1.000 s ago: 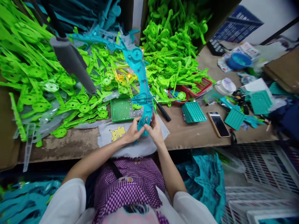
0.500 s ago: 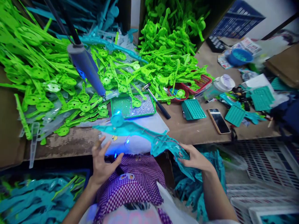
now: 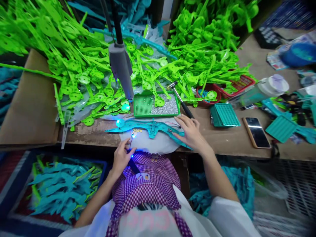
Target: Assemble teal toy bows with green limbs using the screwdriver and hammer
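Note:
A turquoise bow-shaped plastic part [image 3: 153, 126] lies across a white cloth [image 3: 158, 144] at the table's front edge, its inner side up. Thin wires run along it, and a blue light glows at its left end. My right hand [image 3: 194, 134] grips its right arm, thumb and forefinger on either side. Below the part's left half, my left hand [image 3: 121, 157] is closed in a pinch on a thin wire [image 3: 130, 142] near two small blue lights. Above the left end hangs a grey electric screwdriver [image 3: 122, 70], touching nothing.
Behind the part stand a green tray [image 3: 144, 115] of small silvery pieces and a hammer [image 3: 185, 107]. Bright green plastic parts [image 3: 103, 79] heap up at the back. Rightward are turquoise baskets [image 3: 225, 115] and a phone [image 3: 256, 132]. A crate [image 3: 105, 168] of turquoise parts sits low left.
The turquoise part came down flat onto the cloth and turned level. My right hand stayed at its right end. My left hand went from spread fingers to a pinch. The view shifted left.

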`<state>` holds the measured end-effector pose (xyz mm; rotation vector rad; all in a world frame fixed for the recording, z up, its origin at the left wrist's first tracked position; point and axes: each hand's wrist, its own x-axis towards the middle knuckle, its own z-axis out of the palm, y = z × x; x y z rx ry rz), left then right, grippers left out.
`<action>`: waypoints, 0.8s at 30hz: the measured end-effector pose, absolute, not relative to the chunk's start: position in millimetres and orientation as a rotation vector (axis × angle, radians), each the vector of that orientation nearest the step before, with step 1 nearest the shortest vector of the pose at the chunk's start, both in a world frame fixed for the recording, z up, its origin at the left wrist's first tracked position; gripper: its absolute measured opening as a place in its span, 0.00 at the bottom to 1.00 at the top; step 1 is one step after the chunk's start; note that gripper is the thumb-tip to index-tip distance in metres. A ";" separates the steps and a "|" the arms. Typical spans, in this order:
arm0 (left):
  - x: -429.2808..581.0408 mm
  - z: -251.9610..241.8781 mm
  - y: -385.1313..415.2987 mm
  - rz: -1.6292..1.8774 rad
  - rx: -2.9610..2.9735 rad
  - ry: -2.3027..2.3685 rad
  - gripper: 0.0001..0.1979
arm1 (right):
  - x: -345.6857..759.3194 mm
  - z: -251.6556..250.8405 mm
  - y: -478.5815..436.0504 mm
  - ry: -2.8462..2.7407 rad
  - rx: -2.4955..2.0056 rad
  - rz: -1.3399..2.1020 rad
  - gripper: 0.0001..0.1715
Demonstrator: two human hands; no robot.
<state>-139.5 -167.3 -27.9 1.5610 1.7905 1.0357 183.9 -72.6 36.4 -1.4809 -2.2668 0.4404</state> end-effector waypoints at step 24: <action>-163.8 -0.8 -60.5 0.913 2.085 1.329 0.21 | 87.1 22.9 -55.9 -0.941 -1.169 1.424 0.17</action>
